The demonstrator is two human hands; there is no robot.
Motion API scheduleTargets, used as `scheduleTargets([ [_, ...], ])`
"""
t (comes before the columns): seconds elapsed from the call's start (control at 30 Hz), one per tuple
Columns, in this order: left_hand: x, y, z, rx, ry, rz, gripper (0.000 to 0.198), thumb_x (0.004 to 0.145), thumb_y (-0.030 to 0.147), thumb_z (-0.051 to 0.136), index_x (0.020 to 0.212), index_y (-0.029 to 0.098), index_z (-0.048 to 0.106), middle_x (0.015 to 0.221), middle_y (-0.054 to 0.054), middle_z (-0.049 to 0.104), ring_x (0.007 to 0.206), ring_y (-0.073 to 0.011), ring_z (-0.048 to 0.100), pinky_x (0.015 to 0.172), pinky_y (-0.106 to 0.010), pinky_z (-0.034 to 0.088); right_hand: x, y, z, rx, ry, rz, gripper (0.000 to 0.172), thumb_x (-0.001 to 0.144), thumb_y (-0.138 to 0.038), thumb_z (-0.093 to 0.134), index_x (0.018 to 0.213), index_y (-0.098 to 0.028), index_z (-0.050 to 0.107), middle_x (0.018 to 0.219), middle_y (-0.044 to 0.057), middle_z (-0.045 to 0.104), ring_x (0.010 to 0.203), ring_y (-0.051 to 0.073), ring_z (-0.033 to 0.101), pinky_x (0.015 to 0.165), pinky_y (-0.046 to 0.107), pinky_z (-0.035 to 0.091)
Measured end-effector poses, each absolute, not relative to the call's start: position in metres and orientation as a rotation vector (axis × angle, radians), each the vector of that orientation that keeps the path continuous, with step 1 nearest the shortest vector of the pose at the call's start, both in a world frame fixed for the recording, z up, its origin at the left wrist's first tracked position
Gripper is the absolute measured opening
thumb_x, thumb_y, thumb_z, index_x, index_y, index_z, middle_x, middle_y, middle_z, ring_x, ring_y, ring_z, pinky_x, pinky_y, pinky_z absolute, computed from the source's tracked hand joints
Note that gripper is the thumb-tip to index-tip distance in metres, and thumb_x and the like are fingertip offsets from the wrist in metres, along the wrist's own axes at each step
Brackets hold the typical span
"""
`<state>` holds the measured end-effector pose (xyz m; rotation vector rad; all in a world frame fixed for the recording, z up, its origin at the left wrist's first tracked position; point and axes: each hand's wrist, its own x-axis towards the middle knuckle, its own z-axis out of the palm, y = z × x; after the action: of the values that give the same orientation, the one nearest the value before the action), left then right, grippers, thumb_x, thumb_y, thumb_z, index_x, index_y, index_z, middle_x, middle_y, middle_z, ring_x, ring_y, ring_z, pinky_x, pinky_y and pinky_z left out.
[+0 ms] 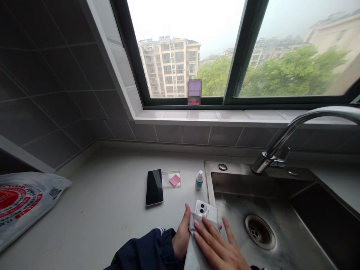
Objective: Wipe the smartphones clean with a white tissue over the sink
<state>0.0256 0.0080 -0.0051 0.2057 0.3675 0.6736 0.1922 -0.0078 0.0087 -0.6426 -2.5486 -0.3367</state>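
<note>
My left hand (182, 234) grips a white phone (209, 210) by its left side, thumb along the edge, with the back and its round camera lenses facing up. A fingertip shows at the phone's right edge. Across the phone's back lies a thin grey cloth (192, 222). My right hand (216, 240) presses flat on that cloth, fingers stretched out and spread; its thumb is hidden. Beyond the hands stand a small white spray bottle (199, 180) with a blue label and, further left, a dark-screened phone (154, 187) lying face up.
A clear phone case (167, 174) holding a pink slip (174, 180) touches the dark phone. At right are a steel sink (230, 210) with a drain (260, 230) and a curved tap (292, 125). A printed plastic bag (30, 202) lies at the left. A window is behind the counter (92, 210).
</note>
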Motion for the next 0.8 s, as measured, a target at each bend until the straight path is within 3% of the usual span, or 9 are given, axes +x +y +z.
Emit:
scheduleTargets([
  [0.13,0.022,0.008,-0.009,0.294,0.308,0.693,0.083,0.079,0.074,0.047,0.128,0.008,0.058,0.118,-0.017,0.067,0.120,-0.0293,0.056,0.110,-0.038,0.031,0.195,-0.010,0.003,-0.815,-2.520,-0.301,0.070,0.092,-0.058,0.049,0.141,-0.009,0.046,0.146,0.014,0.044,0.143,0.029,0.028,0.118,0.050,-0.006],
  [0.27,0.023,0.010,-0.012,0.317,0.293,0.730,0.081,0.078,0.071,0.052,0.130,0.008,0.057,0.127,-0.015,0.063,0.130,-0.0268,0.048,0.114,-0.034,0.023,0.199,-0.011,0.002,-0.982,-2.504,-0.252,0.067,0.094,-0.046,0.050,0.147,-0.009,0.037,0.152,0.014,0.035,0.145,0.030,0.025,0.118,0.049,-0.007],
  [0.37,0.024,0.010,-0.013,0.302,0.276,0.731,0.083,0.078,0.071,0.053,0.133,0.009,0.054,0.131,-0.015,0.061,0.132,-0.0270,0.045,0.114,-0.035,0.023,0.200,-0.011,0.001,-1.029,-2.511,-0.224,0.067,0.095,-0.043,0.049,0.150,-0.009,0.032,0.154,0.013,0.031,0.145,0.030,0.024,0.119,0.049,-0.006],
  [0.57,0.025,0.011,-0.015,0.274,0.278,0.742,0.077,0.081,0.068,0.053,0.130,0.009,0.057,0.124,-0.015,0.065,0.129,-0.0270,0.049,0.113,-0.036,0.025,0.199,-0.013,-0.003,-1.062,-2.524,-0.137,0.068,0.095,-0.041,0.048,0.152,-0.011,0.027,0.155,0.012,0.030,0.144,0.031,0.026,0.119,0.052,0.010],
  [0.8,0.025,0.013,-0.016,0.243,0.265,0.749,0.076,0.081,0.067,0.053,0.129,0.009,0.058,0.122,-0.015,0.066,0.126,-0.0270,0.051,0.113,-0.037,0.026,0.200,-0.011,-0.007,-1.070,-2.545,-0.129,0.068,0.095,-0.042,0.048,0.153,-0.013,0.025,0.156,0.011,0.028,0.144,0.031,0.026,0.118,0.052,0.018],
])
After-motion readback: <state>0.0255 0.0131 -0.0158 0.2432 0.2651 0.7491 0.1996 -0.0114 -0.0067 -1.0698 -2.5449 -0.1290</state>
